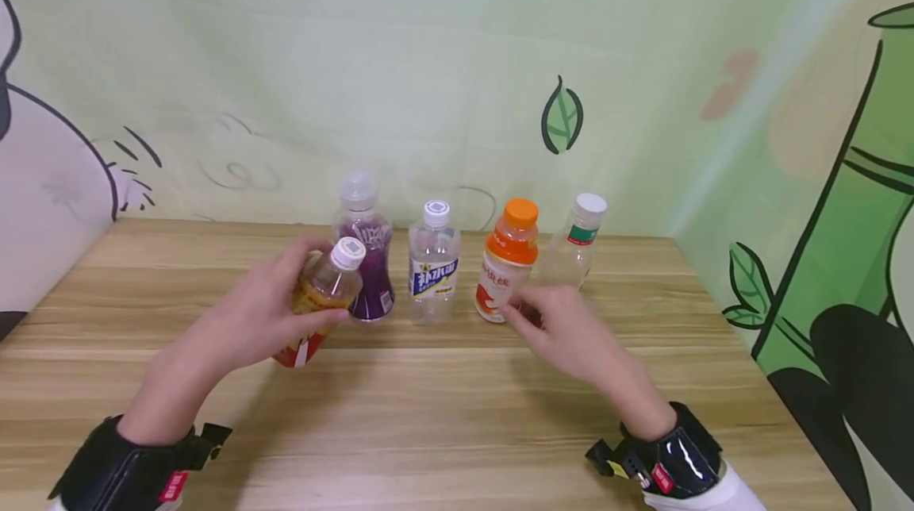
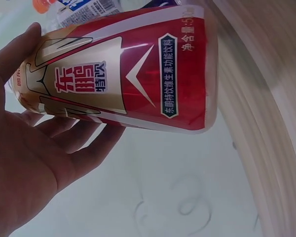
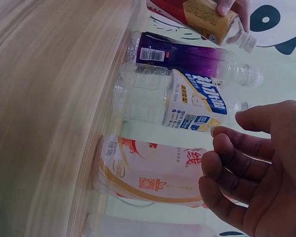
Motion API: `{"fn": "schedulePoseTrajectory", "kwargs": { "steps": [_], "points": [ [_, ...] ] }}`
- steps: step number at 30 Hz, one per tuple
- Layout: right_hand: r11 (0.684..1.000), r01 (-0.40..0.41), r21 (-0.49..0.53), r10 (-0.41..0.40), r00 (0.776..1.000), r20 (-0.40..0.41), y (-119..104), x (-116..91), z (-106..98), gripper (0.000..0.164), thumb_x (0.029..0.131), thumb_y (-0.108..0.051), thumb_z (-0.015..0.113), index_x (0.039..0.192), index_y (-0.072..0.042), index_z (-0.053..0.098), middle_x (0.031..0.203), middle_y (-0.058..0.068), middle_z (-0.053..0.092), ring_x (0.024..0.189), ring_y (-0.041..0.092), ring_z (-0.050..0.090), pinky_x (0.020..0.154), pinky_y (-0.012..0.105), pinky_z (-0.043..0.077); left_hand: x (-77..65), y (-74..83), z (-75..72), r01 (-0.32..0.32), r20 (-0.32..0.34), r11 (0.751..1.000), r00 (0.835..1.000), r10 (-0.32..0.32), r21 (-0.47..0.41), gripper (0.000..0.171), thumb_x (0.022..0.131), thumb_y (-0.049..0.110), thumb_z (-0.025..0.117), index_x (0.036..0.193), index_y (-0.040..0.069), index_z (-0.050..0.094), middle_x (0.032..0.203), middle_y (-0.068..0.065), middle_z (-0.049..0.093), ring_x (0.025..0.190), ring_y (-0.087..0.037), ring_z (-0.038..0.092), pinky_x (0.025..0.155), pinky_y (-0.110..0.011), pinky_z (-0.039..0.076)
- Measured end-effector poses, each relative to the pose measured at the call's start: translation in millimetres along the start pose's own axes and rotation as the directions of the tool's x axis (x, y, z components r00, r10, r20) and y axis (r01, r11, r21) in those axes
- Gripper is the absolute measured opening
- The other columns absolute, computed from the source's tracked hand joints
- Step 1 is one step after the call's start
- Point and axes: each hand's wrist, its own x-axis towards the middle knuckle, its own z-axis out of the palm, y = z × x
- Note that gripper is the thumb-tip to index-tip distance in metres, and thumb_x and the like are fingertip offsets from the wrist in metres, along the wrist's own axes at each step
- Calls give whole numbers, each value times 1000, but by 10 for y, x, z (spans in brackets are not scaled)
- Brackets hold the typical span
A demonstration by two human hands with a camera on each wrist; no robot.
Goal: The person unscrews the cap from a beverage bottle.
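My left hand [image 1: 260, 313] grips a red and gold drink bottle [image 2: 138, 74] with a white cap. The bottle leans to the right, lifted off the table. To its right stand a purple bottle [image 1: 373, 265] and a clear bottle [image 1: 433, 257] with a blue and white label. My right hand [image 1: 571, 328], its fingers loosely curled and holding nothing, is in front of an orange-capped bottle [image 1: 508, 257]. Whether it touches that bottle I cannot tell. A clear bottle with a white cap [image 1: 589, 205] stands at the right end, its lower part hidden behind my right hand.
The bottles stand in a row near the back edge of the wooden table [image 1: 443, 416]. A pale green printed backdrop [image 1: 443, 82] rises right behind them, and another printed panel [image 1: 807, 201] closes the right side. Black bands with cameras wrap both wrists.
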Motion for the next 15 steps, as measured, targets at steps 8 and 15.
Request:
{"fn": "schedulePoseTrajectory", "kwargs": {
  "steps": [8,15],
  "points": [
    [1000,19,-5,-19,1000,4,-44,3,22,7,94,-18,68,87,-18,69,66,-16,51,56,5,47,49,19,39,6,96,52,-20,44,999,999,19,28,73,84,38,79,137,13,37,114,-9,60,97,-25,65,77,-38,53],
    [999,52,-5,-52,999,0,-94,2,11,11,94,-17,69,84,-19,67,64,-16,50,55,5,45,49,19,37,40,164,111,-59,60,998,997,57,31,73,82,43,80,135,12,40,115,-6,60,100,-22,64,82,-38,52]
  ]
}}
